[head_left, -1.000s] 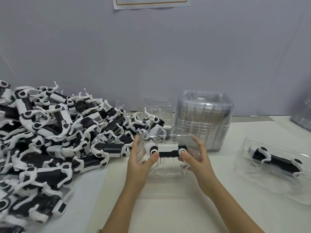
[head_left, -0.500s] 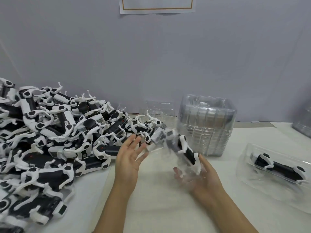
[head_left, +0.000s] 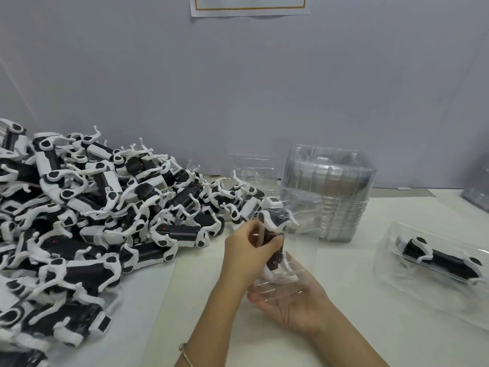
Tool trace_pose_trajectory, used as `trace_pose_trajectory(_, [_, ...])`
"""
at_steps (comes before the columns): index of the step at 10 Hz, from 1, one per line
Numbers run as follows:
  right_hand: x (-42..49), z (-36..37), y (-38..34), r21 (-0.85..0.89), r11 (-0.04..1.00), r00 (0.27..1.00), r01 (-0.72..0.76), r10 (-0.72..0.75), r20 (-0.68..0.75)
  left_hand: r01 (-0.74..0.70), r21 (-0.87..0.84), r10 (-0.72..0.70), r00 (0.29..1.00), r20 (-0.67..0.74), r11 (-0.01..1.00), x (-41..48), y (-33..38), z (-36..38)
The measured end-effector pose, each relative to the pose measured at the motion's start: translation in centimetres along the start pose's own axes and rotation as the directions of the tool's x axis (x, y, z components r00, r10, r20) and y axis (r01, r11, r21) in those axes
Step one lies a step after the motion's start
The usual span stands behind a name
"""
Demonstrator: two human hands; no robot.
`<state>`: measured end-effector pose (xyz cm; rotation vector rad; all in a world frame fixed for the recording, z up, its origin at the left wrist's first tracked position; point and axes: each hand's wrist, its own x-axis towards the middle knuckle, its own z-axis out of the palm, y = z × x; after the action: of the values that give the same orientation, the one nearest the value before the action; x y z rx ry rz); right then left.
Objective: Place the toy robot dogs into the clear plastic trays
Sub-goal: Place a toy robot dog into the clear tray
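Since half a second ago the left hand point(head_left: 246, 250) has come back from beside the heap and closed round the toy dog point(head_left: 275, 221). That dog was leaning then and now stands almost on end inside the clear tray point(head_left: 301, 250).

The right hand point(head_left: 293, 308) lies palm up under the tray with its fingers nearly straight. It carries the tray rather than clutching it. My guess is that the tray is held up off the bench point(head_left: 357, 274) so the left hand can twist the dog and work its legs down into the moulded hollow. The thin plastic would likely skid or buckle if pressed flat on the bench. The dog looks only part seated, with its upper end poking above the rim.

Everything is laid out for a left-to-right run:
- The pile of toy dogs point(head_left: 100, 213) is heaped on the left, within easy reach.
- The stack of empty trays point(head_left: 328, 197) stands just behind the hands.
- One filled tray point(head_left: 386, 271) sits well apart on the right, with its packed dog point(head_left: 439, 258) lying flat inside. It seems to have been put there to keep finished work away from the heap.

As for writing, a few dogs in the pile carry barcode stickers point(head_left: 160, 185), too small to read. A sheet of paper point(head_left: 250, 6) with a gold border is fixed to the wall above. Only its lower edge shows, and there is no text on it. I can make out no brand name anywhere.
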<state>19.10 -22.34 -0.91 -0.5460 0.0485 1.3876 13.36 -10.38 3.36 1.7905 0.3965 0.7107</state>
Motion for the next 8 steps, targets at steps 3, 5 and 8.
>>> trace_pose_trajectory(3, [-1.6,-0.4,-2.8,-0.231,0.902,0.899,0.365,-0.406,-0.163,0.141,-0.285,-0.123,0.989,0.082,0.948,0.3,-1.4,-3.7])
trace_pose_trajectory(5, [-2.6,0.2,-4.2,-0.616,0.630,0.732,0.472,-0.670,-0.124,0.237,-0.458,-0.181,0.970,0.162,0.857,-0.4,-2.1,-4.8])
trace_pose_trajectory(8, [-2.5,0.3,-3.8,-0.804,0.387,0.578,0.451,-0.814,-0.068,0.106,-0.354,-0.134,0.990,-0.054,0.929,-1.2,-2.2,-1.1])
